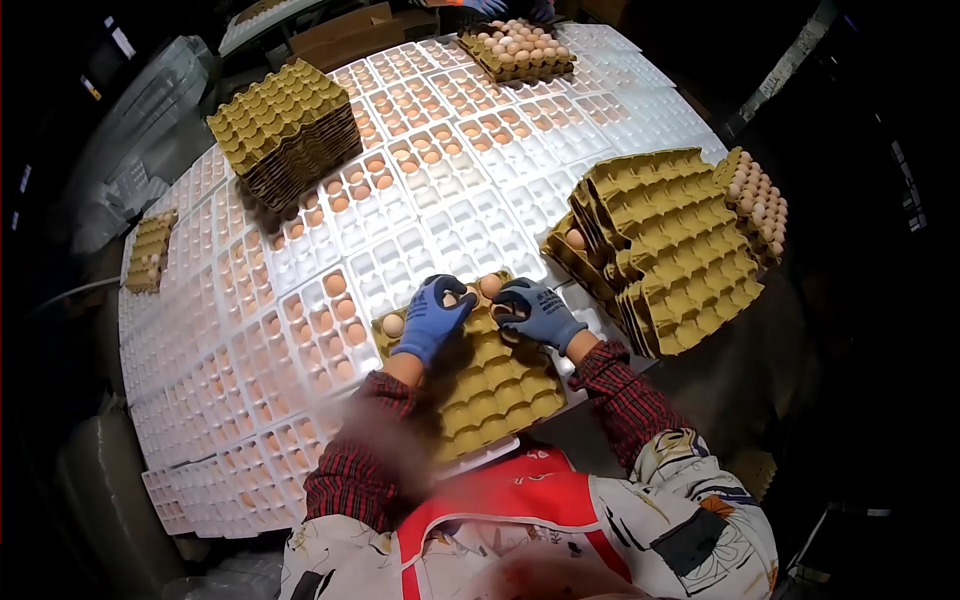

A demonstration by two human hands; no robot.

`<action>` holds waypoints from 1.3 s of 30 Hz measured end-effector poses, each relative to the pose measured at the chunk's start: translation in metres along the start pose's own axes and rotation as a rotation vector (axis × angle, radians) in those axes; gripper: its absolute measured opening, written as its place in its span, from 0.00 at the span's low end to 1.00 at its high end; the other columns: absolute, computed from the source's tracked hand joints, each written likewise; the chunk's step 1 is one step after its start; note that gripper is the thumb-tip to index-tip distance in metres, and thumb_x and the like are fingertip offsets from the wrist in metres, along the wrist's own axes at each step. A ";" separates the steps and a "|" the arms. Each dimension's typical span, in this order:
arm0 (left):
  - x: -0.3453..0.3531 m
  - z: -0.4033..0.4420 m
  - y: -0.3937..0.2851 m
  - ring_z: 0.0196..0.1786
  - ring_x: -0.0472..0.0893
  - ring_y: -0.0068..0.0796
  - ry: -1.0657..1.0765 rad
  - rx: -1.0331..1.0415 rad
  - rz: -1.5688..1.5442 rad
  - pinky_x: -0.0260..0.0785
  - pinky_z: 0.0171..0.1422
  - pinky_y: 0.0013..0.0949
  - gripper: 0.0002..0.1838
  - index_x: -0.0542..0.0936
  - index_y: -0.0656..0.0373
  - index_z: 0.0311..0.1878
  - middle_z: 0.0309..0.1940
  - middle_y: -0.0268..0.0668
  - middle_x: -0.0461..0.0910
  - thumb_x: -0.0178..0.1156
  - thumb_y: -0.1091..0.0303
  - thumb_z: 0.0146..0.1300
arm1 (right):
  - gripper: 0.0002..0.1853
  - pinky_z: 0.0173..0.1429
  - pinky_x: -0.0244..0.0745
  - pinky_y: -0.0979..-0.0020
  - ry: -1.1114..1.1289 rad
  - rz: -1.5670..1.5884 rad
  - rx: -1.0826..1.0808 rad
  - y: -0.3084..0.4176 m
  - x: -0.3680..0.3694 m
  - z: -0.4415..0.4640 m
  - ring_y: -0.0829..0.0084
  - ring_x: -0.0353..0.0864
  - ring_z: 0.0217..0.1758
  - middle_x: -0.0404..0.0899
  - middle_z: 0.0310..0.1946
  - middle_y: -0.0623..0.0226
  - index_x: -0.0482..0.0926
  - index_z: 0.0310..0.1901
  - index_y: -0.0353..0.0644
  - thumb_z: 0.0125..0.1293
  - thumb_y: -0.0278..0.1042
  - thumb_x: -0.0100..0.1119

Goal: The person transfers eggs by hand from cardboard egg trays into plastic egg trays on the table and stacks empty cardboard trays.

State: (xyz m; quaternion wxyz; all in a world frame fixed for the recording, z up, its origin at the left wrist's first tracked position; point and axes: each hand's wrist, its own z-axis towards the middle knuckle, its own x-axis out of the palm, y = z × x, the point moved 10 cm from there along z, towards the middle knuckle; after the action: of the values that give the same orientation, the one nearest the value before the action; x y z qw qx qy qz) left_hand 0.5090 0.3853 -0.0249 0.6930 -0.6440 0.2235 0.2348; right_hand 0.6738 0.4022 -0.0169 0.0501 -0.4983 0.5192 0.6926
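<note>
1. Nearest, the right sleeve (630,400) passes beside the brown pulp tray (495,395); its cuff is best kept off the cup rims.
2. The pulp tray lies under both gloved hands, its visible eggs towards the far end. A level tray probably helps protect the shells.
3. The left hand (433,315) has its fingers curled around a pale egg (451,298); a light, even hold suits the shell.
4. The right hand (540,315) bends its fingers inward; whether they grip anything, I cannot tell.
5. A brown egg (490,286) sits between the hands and a corner egg (393,325) left of them; knuckles should avoid knocking either.
6. Beyond are white trays (480,238) and, to the right, stacked pulp trays (675,250), worth giving elbow room.
</note>
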 end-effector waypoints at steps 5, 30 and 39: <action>0.057 0.010 0.004 0.52 0.80 0.47 0.191 -0.109 0.685 0.75 0.54 0.44 0.22 0.77 0.55 0.57 0.50 0.44 0.79 0.64 0.61 0.60 | 0.10 0.48 0.77 0.59 0.104 -0.403 -0.128 0.012 0.023 0.012 0.58 0.82 0.45 0.80 0.44 0.63 0.80 0.43 0.49 0.59 0.34 0.59; -0.157 -0.080 0.124 0.59 0.77 0.45 -0.276 -0.246 0.231 0.75 0.58 0.40 0.27 0.81 0.48 0.54 0.61 0.44 0.72 0.74 0.52 0.51 | 0.23 0.59 0.74 0.63 0.282 -0.188 -0.005 0.088 0.094 0.121 0.58 0.78 0.55 0.73 0.55 0.54 0.83 0.47 0.47 0.56 0.54 0.64; -0.210 -0.048 0.227 0.58 0.77 0.47 -0.228 -0.345 0.566 0.73 0.60 0.45 0.26 0.77 0.43 0.60 0.62 0.44 0.70 0.67 0.57 0.56 | 0.26 0.57 0.76 0.55 0.069 -0.094 0.116 0.163 0.192 0.278 0.50 0.80 0.53 0.73 0.55 0.53 0.76 0.56 0.52 0.61 0.57 0.60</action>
State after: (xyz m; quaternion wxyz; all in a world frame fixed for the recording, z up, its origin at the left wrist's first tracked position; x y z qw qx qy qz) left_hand 0.2040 0.3437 -0.0786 0.5017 -0.6338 0.2714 0.5224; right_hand 0.3049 0.4558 -0.0598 0.0935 -0.5421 0.5358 0.6406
